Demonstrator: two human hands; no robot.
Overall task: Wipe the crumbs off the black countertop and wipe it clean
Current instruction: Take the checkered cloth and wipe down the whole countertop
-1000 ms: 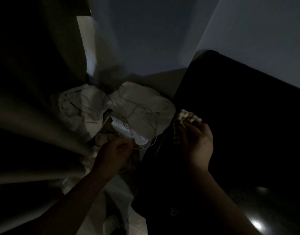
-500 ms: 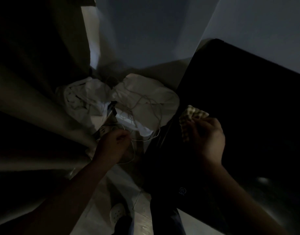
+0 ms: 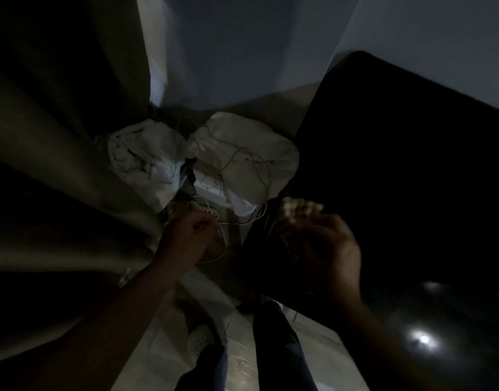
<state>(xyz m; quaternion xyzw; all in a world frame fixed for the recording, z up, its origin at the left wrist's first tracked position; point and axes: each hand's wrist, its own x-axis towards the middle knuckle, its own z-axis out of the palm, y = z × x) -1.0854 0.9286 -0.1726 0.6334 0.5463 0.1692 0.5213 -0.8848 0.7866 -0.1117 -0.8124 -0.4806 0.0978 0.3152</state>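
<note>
Checked beige cloth [image 3: 299, 211], bunched, gripped in right hand [image 3: 324, 244]; fingers curled round it, detail blurred. Held over near-left corner of black countertop [image 3: 412, 165]; touching the surface or not, cannot tell. Countertop dark and glossy, running right of and beyond the grip. Bright light reflection [image 3: 422, 338] on it, down-right of the grip, beside the forearm. Crumbs not discernible in this light.

Left of the grip, apart from it: left hand [image 3: 186, 238], fingers curled, pinching thin white cord [image 3: 225, 245]. Cord looping below that hand, then trailing up-right toward white bundle [image 3: 242, 159], just beyond and left of the cloth, strings draped across it. Further left, beside the first: second white bundle [image 3: 141, 162]. Just above left hand: pale perforated object [image 3: 180, 207], kind unclear.

Below both hands: pale tiled floor [image 3: 240, 371], white perforated shoe [image 3: 200, 338], dark trouser leg [image 3: 276, 342]. Far left of the grip: dull brownish curtain folds [image 3: 59, 165]. Beyond everything: pale grey wall [image 3: 242, 52].
</note>
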